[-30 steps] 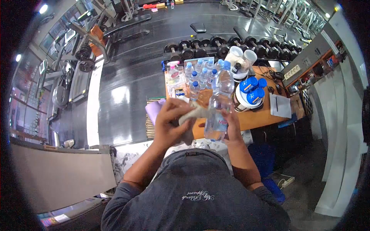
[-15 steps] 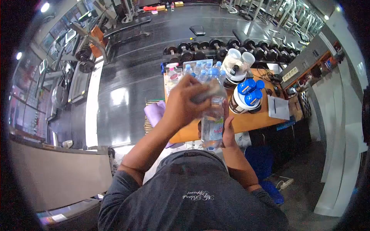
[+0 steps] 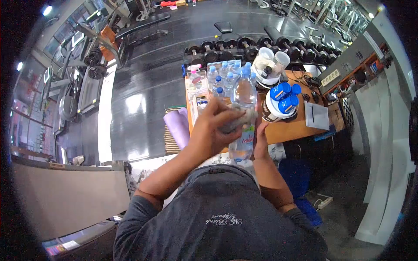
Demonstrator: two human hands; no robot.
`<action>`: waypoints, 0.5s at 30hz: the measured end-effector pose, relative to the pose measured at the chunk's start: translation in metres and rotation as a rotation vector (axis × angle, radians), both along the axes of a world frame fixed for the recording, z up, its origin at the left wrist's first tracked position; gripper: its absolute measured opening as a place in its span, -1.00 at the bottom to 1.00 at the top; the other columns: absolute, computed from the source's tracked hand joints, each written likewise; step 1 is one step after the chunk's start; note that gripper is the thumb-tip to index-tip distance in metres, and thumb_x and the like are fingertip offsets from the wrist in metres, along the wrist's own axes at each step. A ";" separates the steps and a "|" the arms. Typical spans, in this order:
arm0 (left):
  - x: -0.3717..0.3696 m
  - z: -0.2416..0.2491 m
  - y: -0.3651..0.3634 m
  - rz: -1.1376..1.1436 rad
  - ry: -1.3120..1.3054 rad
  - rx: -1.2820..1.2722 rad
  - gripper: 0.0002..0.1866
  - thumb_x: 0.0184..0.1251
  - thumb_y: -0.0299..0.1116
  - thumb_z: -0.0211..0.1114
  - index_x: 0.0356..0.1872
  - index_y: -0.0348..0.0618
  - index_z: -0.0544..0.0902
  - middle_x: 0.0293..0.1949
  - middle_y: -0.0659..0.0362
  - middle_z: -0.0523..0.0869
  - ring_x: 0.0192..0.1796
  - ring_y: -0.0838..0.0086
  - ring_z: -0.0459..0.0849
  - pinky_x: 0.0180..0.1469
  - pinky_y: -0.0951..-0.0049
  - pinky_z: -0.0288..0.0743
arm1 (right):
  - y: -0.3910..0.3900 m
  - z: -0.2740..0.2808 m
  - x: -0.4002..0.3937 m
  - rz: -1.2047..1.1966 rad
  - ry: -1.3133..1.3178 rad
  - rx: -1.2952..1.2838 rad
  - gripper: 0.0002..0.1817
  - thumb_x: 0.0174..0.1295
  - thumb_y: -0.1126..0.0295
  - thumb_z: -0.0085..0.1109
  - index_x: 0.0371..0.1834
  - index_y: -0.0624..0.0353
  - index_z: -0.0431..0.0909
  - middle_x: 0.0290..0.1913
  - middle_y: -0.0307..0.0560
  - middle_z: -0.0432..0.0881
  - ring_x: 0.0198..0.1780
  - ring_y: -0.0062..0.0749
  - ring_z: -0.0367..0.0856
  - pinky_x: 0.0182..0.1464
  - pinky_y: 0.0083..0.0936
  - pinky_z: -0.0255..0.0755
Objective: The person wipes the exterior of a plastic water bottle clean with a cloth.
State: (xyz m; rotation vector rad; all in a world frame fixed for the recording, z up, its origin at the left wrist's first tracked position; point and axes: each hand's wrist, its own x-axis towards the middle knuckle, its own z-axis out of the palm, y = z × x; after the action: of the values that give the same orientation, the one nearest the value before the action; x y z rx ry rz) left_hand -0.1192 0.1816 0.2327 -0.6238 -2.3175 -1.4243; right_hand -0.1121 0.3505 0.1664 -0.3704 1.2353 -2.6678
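Upright in front of my chest is a large clear water bottle [image 3: 244, 94] with a blue cap and a printed label. My right hand [image 3: 261, 141] grips its right side; most of those fingers are hidden behind the bottle. My left hand [image 3: 213, 127] is closed on a greyish cloth [image 3: 238, 118], which presses against the bottle's middle, just above the label's print. Beyond them, several smaller water bottles [image 3: 212, 75] with blue caps stand on the wooden table [image 3: 278, 135].
White tubs [image 3: 269, 114] with blue-lidded containers [image 3: 281, 90] stand on the right. A spray bottle [image 3: 194, 71], a notepad with a pen [image 3: 316, 116] and a rolled purple mat [image 3: 176, 128] are around the table. A dumbbell rack [image 3: 244, 48] lies behind.
My left hand has moved the cloth down the bottle from near its neck to its middle. The bottle stays in my right hand; the view has shifted slightly.
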 end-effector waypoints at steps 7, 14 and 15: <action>0.008 0.011 -0.007 -0.018 -0.025 0.002 -0.56 -0.09 -0.47 0.64 -0.06 -0.08 0.86 -0.19 0.10 0.65 -0.11 0.23 0.69 -0.01 0.27 0.63 | 0.008 0.001 -0.004 0.044 -0.036 0.008 0.01 0.35 -0.50 -0.17 0.76 -0.49 -0.32 0.60 0.08 0.26 0.40 -0.01 0.51 0.29 -0.04 0.59; 0.041 -0.034 -0.003 -0.248 -0.261 0.004 -0.49 0.03 -0.39 0.62 0.11 -0.03 0.79 -0.07 0.05 0.61 -0.04 0.14 0.71 -0.01 0.20 0.65 | 0.015 -0.038 -0.016 0.098 -0.239 -0.200 -0.01 0.40 -0.42 -0.10 0.76 -0.34 -0.26 0.48 0.15 0.41 0.11 -0.03 0.72 0.02 -0.21 0.74; 0.050 -0.037 -0.001 -0.313 -0.510 0.159 -0.48 0.03 -0.38 0.62 0.12 -0.02 0.79 -0.08 0.05 0.61 -0.04 0.13 0.70 -0.01 0.20 0.65 | 0.016 -0.038 -0.016 0.091 -0.239 -0.187 -0.03 0.41 -0.40 -0.08 0.74 -0.26 -0.20 0.42 0.16 0.46 0.06 -0.04 0.75 -0.02 -0.22 0.75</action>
State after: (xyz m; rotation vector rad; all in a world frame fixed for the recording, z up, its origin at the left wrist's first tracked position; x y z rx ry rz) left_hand -0.0695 0.1802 0.1956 -0.6574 -2.5157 -2.0962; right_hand -0.1285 0.3661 0.1285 -0.1232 0.8838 -2.6616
